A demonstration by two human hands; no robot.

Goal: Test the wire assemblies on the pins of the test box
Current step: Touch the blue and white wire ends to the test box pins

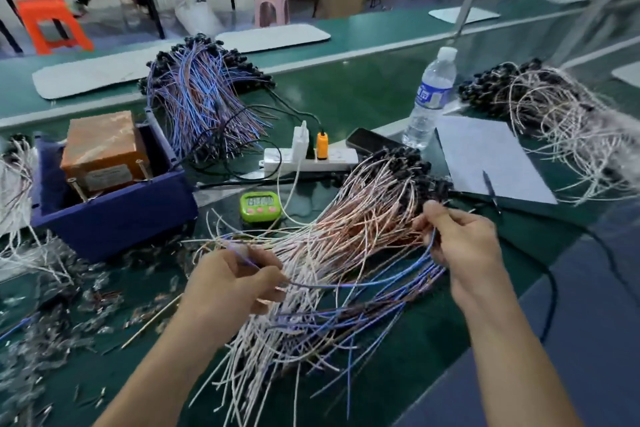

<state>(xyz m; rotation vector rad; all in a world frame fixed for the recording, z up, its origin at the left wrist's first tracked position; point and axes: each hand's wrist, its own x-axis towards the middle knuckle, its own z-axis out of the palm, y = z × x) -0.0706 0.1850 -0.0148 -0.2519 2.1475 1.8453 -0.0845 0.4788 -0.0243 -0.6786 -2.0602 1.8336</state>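
Observation:
A blue wire assembly hangs in a shallow arc between my two hands, above a big pile of white, brown and blue wire assemblies with black ends. My left hand pinches the wire's left end. My right hand grips its other end near the pile's black connectors. The test box, dark blue with an orange block and metal pins inside, stands at the left, apart from both hands.
A green timer, a white power strip with plugs, a phone, a water bottle and a paper pad with pen lie behind the pile. More wire bundles sit at back left, right and far left.

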